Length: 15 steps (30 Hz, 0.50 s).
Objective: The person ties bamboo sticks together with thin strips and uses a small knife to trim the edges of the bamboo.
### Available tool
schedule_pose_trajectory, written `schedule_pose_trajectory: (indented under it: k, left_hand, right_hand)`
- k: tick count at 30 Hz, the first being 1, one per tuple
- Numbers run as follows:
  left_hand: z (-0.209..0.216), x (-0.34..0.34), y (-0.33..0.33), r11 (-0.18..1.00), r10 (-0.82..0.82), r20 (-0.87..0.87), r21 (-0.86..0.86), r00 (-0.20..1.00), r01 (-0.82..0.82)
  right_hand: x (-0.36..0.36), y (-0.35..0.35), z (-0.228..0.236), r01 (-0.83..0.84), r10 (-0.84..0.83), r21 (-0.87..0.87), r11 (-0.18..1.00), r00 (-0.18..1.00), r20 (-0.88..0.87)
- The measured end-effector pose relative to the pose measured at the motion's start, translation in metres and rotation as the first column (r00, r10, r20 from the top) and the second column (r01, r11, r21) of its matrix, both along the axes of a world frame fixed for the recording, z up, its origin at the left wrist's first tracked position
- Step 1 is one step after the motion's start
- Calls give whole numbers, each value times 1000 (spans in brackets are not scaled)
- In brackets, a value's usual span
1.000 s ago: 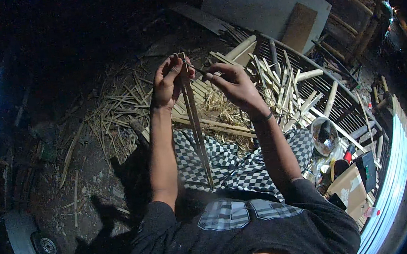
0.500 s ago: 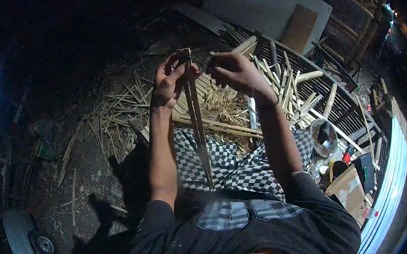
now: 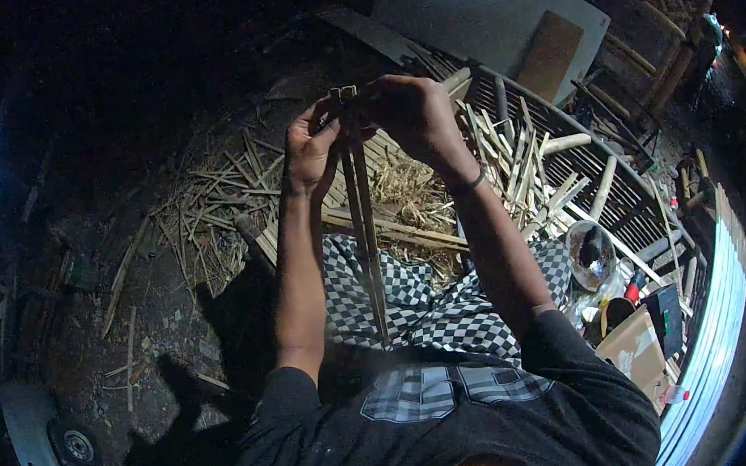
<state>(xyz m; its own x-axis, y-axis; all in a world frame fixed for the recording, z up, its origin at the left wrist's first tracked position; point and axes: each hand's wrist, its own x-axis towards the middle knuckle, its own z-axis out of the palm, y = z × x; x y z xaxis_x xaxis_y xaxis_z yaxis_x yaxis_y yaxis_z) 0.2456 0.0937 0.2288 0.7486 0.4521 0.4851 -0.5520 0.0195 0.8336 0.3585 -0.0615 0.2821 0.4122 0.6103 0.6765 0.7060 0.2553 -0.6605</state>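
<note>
My left hand (image 3: 313,149) is closed around a pair of long, narrow bamboo strips (image 3: 364,225), gripping them near their far ends. Side by side, the strips run down over my lap, with a thin gap between them. Their far ends look squared and pale. My right hand (image 3: 411,117) is bent in against the same far ends, its fingers curled and pressed together. Shadow hides its fingertips, so what they pinch cannot be made out. Below the strips lie my legs in black-and-white checkered trousers (image 3: 416,305).
Loose bamboo slivers (image 3: 217,199) pile up left of my hands, more split sticks (image 3: 519,165) to the right. Shavings (image 3: 409,189) lie between them. A slatted bamboo platform (image 3: 595,158) holds a clear plastic container (image 3: 592,255) and a cardboard box (image 3: 633,352). A vehicle (image 3: 39,445) stands lower left.
My right hand has moved left and slightly away from me, from beside the strips to their far ends. My left hand keeps its grip, nearly still.
</note>
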Motion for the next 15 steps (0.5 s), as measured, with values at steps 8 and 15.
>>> schedule_pose_trajectory:
  k: [8, 15]
  left_hand:
    - [2, 1, -3, 995, -93, 52, -42, 994, 96]
    - [0, -1, -8, 993, -67, 20, -94, 998, 69]
  right_hand:
    - [19, 6, -13, 13, -25, 75, 997, 985, 170]
    - [26, 4, -16, 18, -30, 41, 999, 950, 311]
